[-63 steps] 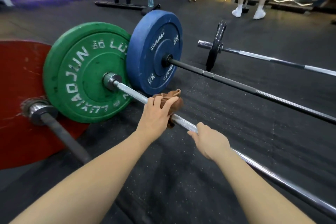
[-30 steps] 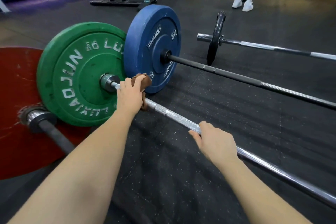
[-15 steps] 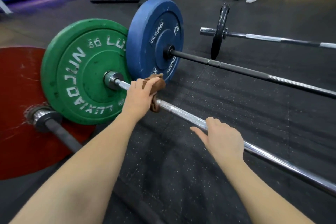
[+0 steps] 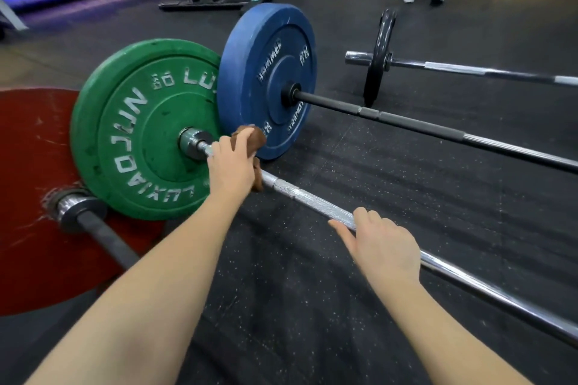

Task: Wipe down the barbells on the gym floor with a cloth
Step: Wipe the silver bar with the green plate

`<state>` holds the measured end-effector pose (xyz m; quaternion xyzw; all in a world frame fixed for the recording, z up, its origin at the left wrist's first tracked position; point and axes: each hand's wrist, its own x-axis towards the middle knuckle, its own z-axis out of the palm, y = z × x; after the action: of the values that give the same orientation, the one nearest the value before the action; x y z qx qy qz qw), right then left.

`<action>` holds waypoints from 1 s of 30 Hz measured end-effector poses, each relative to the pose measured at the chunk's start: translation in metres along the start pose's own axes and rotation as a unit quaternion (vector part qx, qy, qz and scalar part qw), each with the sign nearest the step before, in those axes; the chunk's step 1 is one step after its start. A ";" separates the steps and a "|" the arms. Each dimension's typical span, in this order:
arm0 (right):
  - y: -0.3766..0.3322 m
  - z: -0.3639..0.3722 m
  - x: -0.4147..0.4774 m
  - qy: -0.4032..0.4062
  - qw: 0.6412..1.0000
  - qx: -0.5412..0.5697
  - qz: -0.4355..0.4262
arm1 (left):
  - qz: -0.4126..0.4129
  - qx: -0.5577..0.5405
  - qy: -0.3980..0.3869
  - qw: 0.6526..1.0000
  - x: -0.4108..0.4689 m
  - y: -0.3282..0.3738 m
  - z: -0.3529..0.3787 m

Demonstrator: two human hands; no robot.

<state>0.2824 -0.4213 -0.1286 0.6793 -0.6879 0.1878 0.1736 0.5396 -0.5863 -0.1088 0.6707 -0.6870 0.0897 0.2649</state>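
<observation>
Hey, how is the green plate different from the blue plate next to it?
The green plate has large white lettering; the blue plate has smaller, fainter lettering. The green plate sits on the silver bar that the left hand grips through a brown cloth; the blue plate sits on a dark bar. Both stand upright on the floor.

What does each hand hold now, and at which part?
Left hand grips the brown cloth, wrapped on the silver bar beside the green plate. Right hand holds the same bar at its knurled part, fingers curled over it.
</observation>
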 end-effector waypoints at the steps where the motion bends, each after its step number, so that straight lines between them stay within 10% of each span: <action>1: 0.000 0.000 0.000 0.001 1.000 -0.001 0.000 | 0.022 -0.011 0.013 1.000 -0.012 0.008 -0.002; 9: 0.002 0.000 -0.001 0.002 1.000 0.001 -0.002 | 0.162 -0.007 -0.012 0.987 -0.024 0.011 -0.006; 23: 0.002 0.007 -0.002 0.004 1.000 -0.027 -0.006 | -0.110 -0.082 -0.066 0.988 0.041 -0.038 -0.003; 30: 0.003 0.010 -0.003 0.020 0.999 -0.030 -0.013 | 0.042 -0.053 -0.078 0.995 -0.008 -0.002 -0.010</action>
<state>0.2799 -0.4235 -0.1388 0.6786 -0.6808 0.1782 0.2105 0.5433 -0.5753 -0.1049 0.6313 -0.7368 0.0120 0.2417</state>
